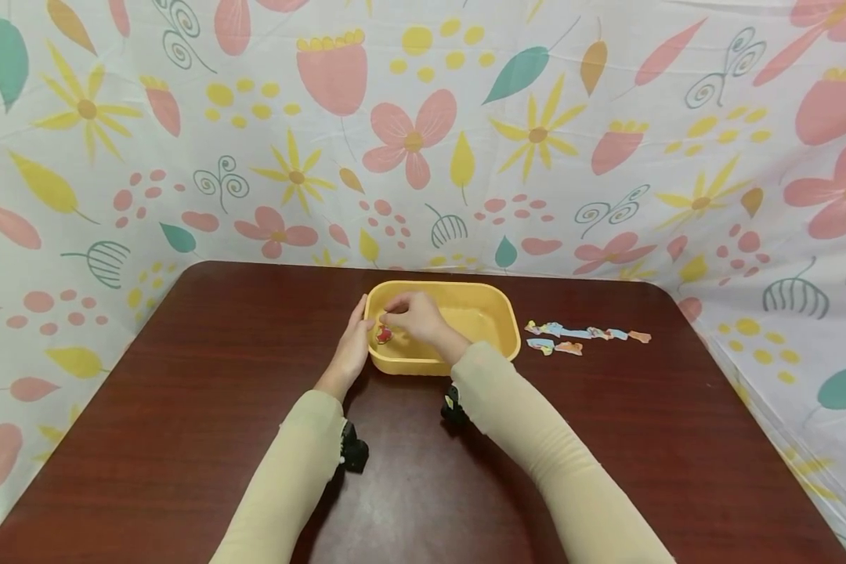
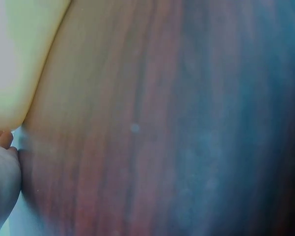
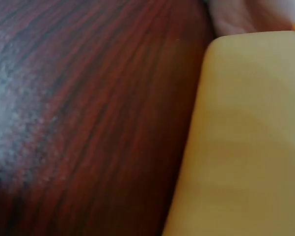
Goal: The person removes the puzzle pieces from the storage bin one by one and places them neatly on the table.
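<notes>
A yellow plastic tray (image 1: 479, 366) stands on the table in the head view. My left hand (image 1: 353, 345) grips its left side, thumb over the rim and fingers along the outer wall. My right hand (image 1: 417, 317) reaches over the tray's front wall, palm down, with its thumb and forefinger drawn together at the left end. Right at these fingertips is a small red piece (image 1: 384, 335) with a pale edge, pinched at its top. In the left wrist view, fingers (image 2: 5, 139) lie against the tray's lower edge. The right wrist view shows mostly the tray's outer wall (image 3: 245, 137).
Right of the tray, several small colourful cut-out pieces (image 1: 578, 334) lie in two rows on the dark brown table (image 1: 183, 392). A flower-print cloth (image 1: 423, 219) hangs behind the table and along its sides. Black wrist cameras (image 1: 353, 450) sit under both sleeves.
</notes>
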A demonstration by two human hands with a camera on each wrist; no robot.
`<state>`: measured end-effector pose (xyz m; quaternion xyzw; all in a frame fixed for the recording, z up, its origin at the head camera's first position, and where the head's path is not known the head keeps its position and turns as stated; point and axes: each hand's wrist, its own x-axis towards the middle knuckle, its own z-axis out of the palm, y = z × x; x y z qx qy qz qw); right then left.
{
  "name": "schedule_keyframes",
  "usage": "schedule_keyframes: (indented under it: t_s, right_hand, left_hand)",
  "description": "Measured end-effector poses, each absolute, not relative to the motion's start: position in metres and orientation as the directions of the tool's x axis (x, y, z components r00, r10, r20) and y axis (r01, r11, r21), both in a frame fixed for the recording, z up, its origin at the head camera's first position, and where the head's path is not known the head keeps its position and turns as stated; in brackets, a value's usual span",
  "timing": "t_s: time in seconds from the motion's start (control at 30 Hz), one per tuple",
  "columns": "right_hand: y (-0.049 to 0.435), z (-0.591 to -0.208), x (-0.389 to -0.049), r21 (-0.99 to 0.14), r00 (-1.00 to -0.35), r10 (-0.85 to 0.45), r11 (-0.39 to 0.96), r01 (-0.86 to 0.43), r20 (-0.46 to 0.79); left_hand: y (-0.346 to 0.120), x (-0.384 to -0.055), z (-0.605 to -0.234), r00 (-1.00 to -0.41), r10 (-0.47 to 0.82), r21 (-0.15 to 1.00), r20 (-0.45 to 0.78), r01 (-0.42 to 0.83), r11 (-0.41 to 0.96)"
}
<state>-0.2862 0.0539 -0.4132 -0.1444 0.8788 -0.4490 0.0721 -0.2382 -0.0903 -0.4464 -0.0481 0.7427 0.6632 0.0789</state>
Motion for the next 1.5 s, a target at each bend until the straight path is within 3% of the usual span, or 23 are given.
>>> schedule_keyframes:
  t_s: [0.17,0.47,0.83,1.5]
  right_hand:
    - [0.053,-0.416,-0.289,-0.785,-0.937,-0.350,0.576,-0.227,0.013]
    - [0.052,-0.414,-0.292,-0.662,-0.893,-0.445,0.690,-0.293,-0.068]
    - [0.050,-0.419,-0.293,-0.470,-0.823,-0.567,0.735,-0.488,-0.033]
    - [0.046,-0.420,-0.288,-0.614,-0.899,-0.426,0.739,-0.278,-0.105]
  left_hand:
    - [-0.088,-0.241,-0.444,-0.987,0.040,0.986,-0.158,-0.155,0.067]
    - [-0.089,-0.243,-0.441,-0.988,0.033,0.980,-0.152,-0.146,0.131]
    - [-0.087,-0.241,-0.442,-0.990,0.012,0.982,-0.139,-0.136,0.129]
    - [-0.090,-0.233,-0.438,-0.986,0.038,0.976,-0.163,-0.156,0.151]
